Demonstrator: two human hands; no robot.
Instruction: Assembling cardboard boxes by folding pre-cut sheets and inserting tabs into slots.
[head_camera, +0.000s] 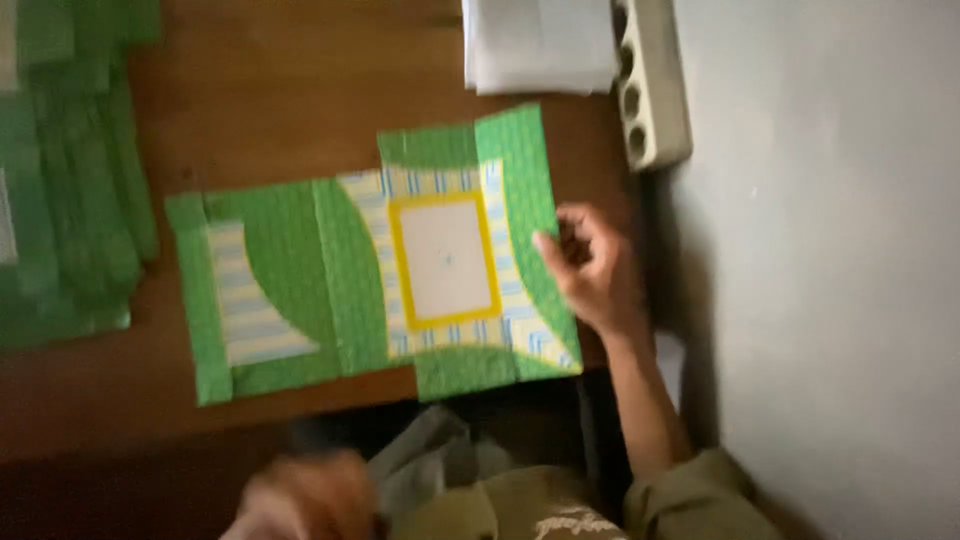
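Observation:
A flat, unfolded green paper sheet (290, 270) with blue-striped panels and a yellow-framed white rectangle lies on the brown wooden table (270, 90). My right hand (595, 270) is at the sheet's right edge, its fingers curled and pinching the green flap there. An olive sleeve covers that arm lower down. My left hand (300, 495) is a blur at the bottom, below the table's near edge and apart from the sheet; what it holds cannot be made out.
A pile of similar green sheets (60, 180) lies at the left of the table. A stack of white paper (540, 45) and a grey block with round holes (655, 85) sit at the top. Grey floor (830, 280) fills the right side.

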